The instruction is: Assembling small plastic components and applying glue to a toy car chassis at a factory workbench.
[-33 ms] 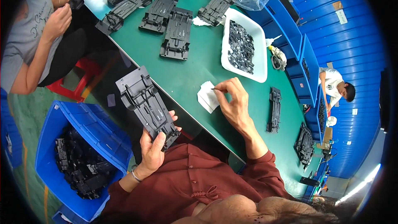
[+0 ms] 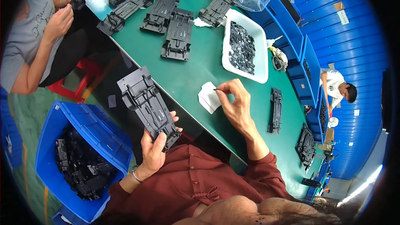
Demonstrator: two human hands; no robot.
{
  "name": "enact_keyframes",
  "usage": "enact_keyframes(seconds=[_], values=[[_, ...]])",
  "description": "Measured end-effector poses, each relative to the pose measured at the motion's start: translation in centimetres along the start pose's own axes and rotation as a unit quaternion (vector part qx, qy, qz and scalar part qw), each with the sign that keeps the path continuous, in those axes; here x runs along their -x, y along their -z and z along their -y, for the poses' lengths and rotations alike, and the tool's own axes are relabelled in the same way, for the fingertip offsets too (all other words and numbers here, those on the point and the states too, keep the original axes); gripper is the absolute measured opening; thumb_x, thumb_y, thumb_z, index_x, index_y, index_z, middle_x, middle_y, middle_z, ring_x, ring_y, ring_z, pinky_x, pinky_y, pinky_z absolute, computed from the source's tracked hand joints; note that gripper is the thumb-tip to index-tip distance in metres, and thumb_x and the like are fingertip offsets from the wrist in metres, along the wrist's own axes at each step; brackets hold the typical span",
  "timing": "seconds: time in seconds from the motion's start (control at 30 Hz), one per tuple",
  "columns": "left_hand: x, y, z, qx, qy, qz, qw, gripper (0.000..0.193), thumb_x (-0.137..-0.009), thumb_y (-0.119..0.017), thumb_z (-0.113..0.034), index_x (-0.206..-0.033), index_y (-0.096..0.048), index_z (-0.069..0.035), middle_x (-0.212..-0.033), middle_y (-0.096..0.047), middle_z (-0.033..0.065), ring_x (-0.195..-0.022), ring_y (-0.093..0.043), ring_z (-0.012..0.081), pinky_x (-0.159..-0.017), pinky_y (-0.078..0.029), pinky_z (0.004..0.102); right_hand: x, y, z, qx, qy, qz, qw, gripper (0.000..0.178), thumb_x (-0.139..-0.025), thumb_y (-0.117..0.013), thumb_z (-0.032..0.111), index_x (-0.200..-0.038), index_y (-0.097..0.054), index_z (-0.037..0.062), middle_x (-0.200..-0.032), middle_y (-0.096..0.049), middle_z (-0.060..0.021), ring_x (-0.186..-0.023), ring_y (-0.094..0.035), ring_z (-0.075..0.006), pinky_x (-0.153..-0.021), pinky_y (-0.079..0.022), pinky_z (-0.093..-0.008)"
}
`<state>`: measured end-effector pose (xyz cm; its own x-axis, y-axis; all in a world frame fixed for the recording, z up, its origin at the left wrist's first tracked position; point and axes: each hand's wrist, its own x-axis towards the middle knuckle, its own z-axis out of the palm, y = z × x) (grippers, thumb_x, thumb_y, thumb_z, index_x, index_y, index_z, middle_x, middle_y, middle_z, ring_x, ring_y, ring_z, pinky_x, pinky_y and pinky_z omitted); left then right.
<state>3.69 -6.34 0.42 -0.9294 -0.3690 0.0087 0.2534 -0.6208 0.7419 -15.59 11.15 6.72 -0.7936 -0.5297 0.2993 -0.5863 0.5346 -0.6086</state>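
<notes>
My left hand (image 2: 155, 152) grips the near end of a black plastic toy-car chassis (image 2: 146, 106), held tilted off the table's edge with its ribbed, moulded side showing. Over the table, the thumb and forefinger of my right hand (image 2: 236, 102) are pinched together. A small dark tip (image 2: 216, 89) shows at those fingers, too small to name. Just beneath and left of them lies a folded white paper or cloth (image 2: 208, 99) on the green table (image 2: 200, 68).
Several more chassis (image 2: 178, 33) lie farther back. A white tray (image 2: 265, 58) holds many small black pieces. One narrow black part (image 2: 275, 110) rests at right. A blue bin (image 2: 43, 158) of black parts stands at lower left. A co-worker's hands (image 2: 62, 18) hold another chassis.
</notes>
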Motion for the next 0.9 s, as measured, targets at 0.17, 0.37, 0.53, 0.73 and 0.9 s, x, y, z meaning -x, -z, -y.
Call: enact_keyframes(seconds=[0.17,0.37,0.53,0.73,0.9], values=[[0.2,-0.4,-0.3,-0.015,-0.004,0.017,1.0,0.051,-0.105,-0.051,-0.021,-0.149,-0.035,0.001,-0.146,-0.049,0.0259,-0.127,-0.057,0.0307,-0.099,-0.055,0.0482,0.3,1.1,0.8,-0.07,-0.13,0.033,0.988,0.008,-0.085,-0.071,0.005,-0.089,-0.068,-0.0011,-0.084,-0.065,-0.0112,-0.076,-0.067,-0.0237,-0.07,-0.052,-0.0343],[0.8,-0.7,-0.4,-0.004,-0.011,0.022,1.0,0.047,-0.106,-0.052,-0.016,-0.145,-0.037,0.004,-0.144,-0.052,0.0232,-0.125,-0.058,0.0264,-0.102,-0.053,0.0437,-0.8,0.5,0.4,0.068,0.056,0.036,0.995,0.006,-0.08,-0.071,0.002,-0.085,-0.068,0.0024,-0.082,-0.062,-0.0089,-0.077,-0.06,-0.0248,-0.067,-0.049,-0.0371],[1.2,-0.1,-0.4,-0.013,-0.021,0.01,1.0,0.046,-0.105,-0.054,-0.015,-0.144,-0.039,0.004,-0.142,-0.053,0.022,-0.121,-0.06,0.0248,-0.103,-0.052,0.0422,-1.7,0.7,0.9,0.224,0.224,0.072,0.946,0.008,-0.077,-0.07,0.004,-0.084,-0.064,0.0047,-0.081,-0.055,-0.0066,-0.082,-0.054,-0.0241,-0.072,-0.043,-0.0376],[1.2,0.4,-0.7,-0.03,-0.015,-0.003,0.999,0.045,-0.104,-0.055,-0.015,-0.142,-0.042,0.005,-0.14,-0.055,0.0198,-0.116,-0.062,0.0216,-0.103,-0.051,0.0391,-2.2,0.6,1.3,0.326,0.302,0.101,0.89,0.013,-0.07,-0.065,0.009,-0.082,-0.061,0.0046,-0.081,-0.054,-0.0066,-0.084,-0.053,-0.0249,-0.075,-0.043,-0.0381],[1.3,0.7,-0.6,-0.044,-0.011,-0.012,0.999,0.044,-0.104,-0.056,-0.015,-0.141,-0.043,0.005,-0.139,-0.056,0.0184,-0.114,-0.062,0.0197,-0.102,-0.052,0.037,-2.6,0.8,2.7,0.354,0.338,0.147,0.86,0.013,-0.07,-0.064,0.011,-0.081,-0.06,0.0043,-0.082,-0.054,-0.007,-0.085,-0.053,-0.0253,-0.077,-0.043,-0.0378]])
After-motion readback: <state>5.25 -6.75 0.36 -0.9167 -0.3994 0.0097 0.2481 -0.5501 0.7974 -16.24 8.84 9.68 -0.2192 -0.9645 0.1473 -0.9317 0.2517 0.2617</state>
